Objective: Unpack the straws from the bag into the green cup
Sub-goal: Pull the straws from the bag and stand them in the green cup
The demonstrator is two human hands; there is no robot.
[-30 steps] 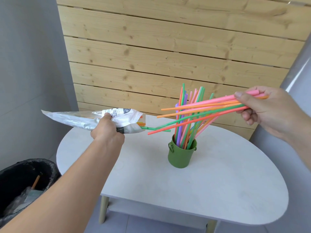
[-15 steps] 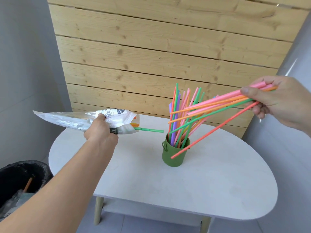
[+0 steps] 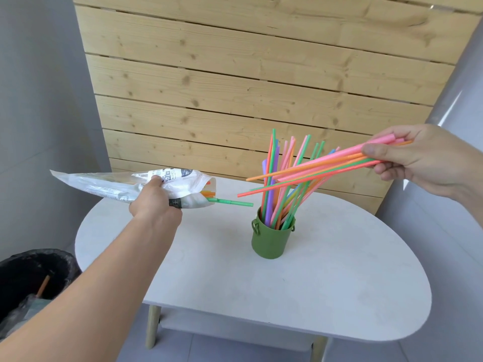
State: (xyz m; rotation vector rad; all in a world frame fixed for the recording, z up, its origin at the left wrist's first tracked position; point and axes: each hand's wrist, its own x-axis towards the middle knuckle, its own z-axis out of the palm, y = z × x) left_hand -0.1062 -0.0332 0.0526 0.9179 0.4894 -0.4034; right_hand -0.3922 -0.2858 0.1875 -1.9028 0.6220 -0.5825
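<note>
left hand (image 3: 154, 202) grips bag (image 3: 109, 185) | right hand (image 3: 420, 160) pinches straws (image 3: 313, 169) above green cup (image 3: 270, 241)

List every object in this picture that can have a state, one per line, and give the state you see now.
left hand: closed around the bag
right hand: pinching a bundle of straws
bag: held in the air, mouth open, straws left inside
green straw: sticking out of the bag mouth
bundle of straws: held nearly level above the cup
green cup: upright on the table, holding straws
bin: open, lined, with rubbish inside
</note>
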